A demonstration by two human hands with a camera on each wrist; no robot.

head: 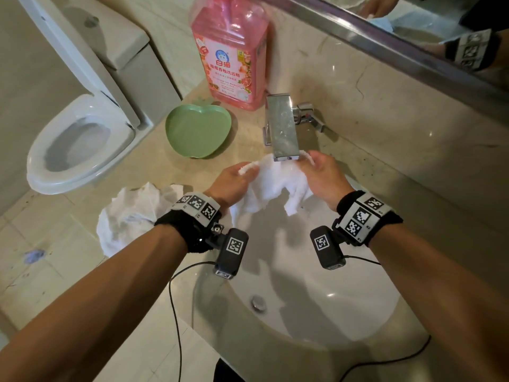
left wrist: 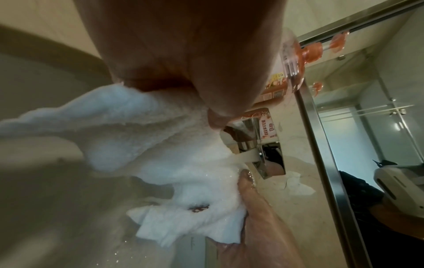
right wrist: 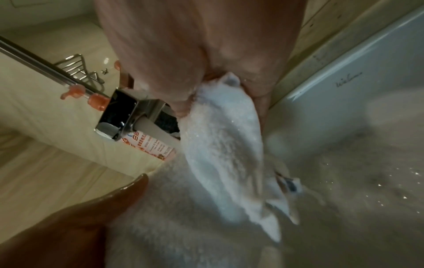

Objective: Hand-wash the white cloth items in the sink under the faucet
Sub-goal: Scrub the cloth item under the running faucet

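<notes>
Head view, centre frame: the left hand and right hand each pinch an edge of the white cloth, spread between them under the faucet above the sink. Wetting or rinsing seems underway; next likely calls for rubbing the fabric together. Another crumpled white cloth waits at left.

Beige marble counter, white toilet left; mirror above; tiled floor
</notes>
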